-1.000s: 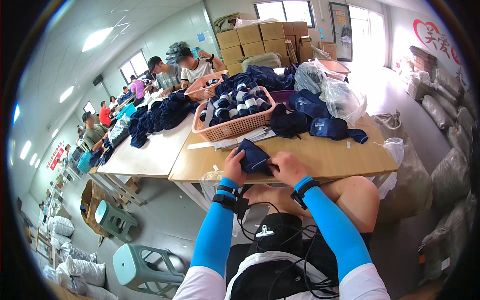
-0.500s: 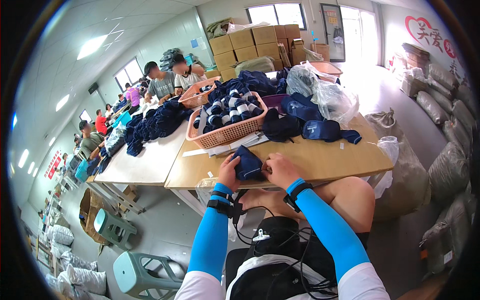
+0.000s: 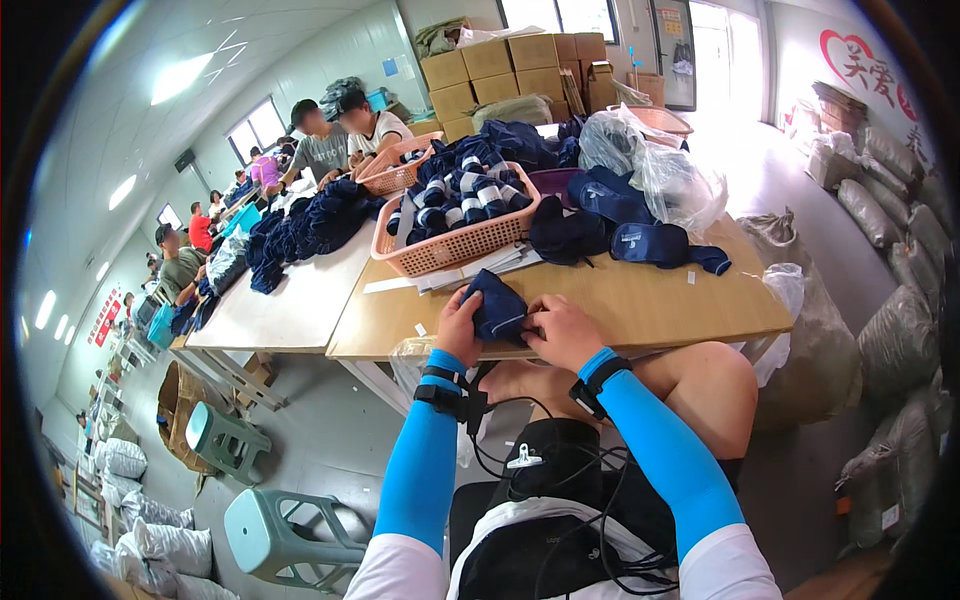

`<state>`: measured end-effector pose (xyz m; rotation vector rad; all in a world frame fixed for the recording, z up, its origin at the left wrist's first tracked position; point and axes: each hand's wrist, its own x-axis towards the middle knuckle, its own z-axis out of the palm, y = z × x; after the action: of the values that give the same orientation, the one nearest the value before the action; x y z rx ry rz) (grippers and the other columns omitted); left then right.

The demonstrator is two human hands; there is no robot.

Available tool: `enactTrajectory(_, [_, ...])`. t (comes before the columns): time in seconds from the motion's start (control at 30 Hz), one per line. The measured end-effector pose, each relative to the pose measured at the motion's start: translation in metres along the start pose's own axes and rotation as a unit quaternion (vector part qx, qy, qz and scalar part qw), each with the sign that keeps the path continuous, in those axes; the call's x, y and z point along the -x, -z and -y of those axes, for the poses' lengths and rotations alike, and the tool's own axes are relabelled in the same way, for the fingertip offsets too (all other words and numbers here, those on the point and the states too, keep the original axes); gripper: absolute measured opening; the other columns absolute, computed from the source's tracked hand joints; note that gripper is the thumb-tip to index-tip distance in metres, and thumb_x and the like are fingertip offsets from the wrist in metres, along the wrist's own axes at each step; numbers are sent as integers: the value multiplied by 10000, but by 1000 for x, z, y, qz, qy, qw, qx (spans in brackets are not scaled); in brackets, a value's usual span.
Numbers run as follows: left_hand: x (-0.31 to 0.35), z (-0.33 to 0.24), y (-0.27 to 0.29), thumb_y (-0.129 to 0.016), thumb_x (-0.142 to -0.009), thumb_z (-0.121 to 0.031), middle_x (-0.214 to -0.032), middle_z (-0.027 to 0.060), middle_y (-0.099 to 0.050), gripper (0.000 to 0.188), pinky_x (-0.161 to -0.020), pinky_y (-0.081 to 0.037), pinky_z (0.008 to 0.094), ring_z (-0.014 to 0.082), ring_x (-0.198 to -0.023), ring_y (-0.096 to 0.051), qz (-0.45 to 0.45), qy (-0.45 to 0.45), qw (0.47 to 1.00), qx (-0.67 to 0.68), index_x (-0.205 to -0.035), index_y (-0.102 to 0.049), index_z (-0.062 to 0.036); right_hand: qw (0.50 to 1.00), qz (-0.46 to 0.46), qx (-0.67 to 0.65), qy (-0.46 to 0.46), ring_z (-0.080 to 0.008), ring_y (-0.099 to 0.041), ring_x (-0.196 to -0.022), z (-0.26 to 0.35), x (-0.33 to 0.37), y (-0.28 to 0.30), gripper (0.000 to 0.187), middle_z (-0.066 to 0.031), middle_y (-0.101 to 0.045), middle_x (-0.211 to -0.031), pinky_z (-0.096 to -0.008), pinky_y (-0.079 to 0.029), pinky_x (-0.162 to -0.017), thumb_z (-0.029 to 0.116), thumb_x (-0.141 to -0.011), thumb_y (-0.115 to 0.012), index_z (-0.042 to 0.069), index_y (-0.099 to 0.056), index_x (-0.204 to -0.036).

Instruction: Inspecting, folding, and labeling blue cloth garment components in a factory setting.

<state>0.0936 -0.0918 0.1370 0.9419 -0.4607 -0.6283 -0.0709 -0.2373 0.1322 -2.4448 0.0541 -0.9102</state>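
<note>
A folded navy cloth piece with a thin light line near its lower edge is held just over the table's near edge. My left hand is closed around its left side, thumb against the cloth. At its lower right corner, my right hand pinches the fabric with bent fingers. Beyond my hands stands a peach plastic basket, heaped with navy rolls wrapped in white bands. White paper sheets lie under and before it. To its right are a dark navy cloth item and another with white print.
Clear plastic bags lie at the table's right. Navy fabric is piled on the white table to the left. Green stools stand on the floor at left, stuffed sacks at right. Two people sit across the tables.
The cloth piece has risen slightly and tilted between my hands, showing more of its face. Both hands keep their hold. The whole view has shifted a little.
</note>
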Motion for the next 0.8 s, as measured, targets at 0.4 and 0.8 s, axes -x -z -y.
enactTrajectory(0.4, [5, -2, 0, -616, -1064, -152, -1101, 94, -733, 279, -853, -621, 332, 182, -932, -735, 48, 50, 997, -28, -1292, -611, 9, 998, 3, 9, -65, -420, -697, -954, 3, -15, -13, 259, -211, -736, -964, -517, -551, -878, 91, -733, -786, 29, -774, -984])
enactTrajectory(0.8, [-2, -14, -6, -712, -1018, -178, -1058, 64, -732, 313, -815, -596, 296, 150, -916, -719, 47, -6, 978, -203, -1253, -668, 24, 996, 72, 61, 0, -402, -695, -998, 14, 6, 7, 316, -190, -749, -1071, -507, -523, -975, 252, -772, -668, 19, -777, -955])
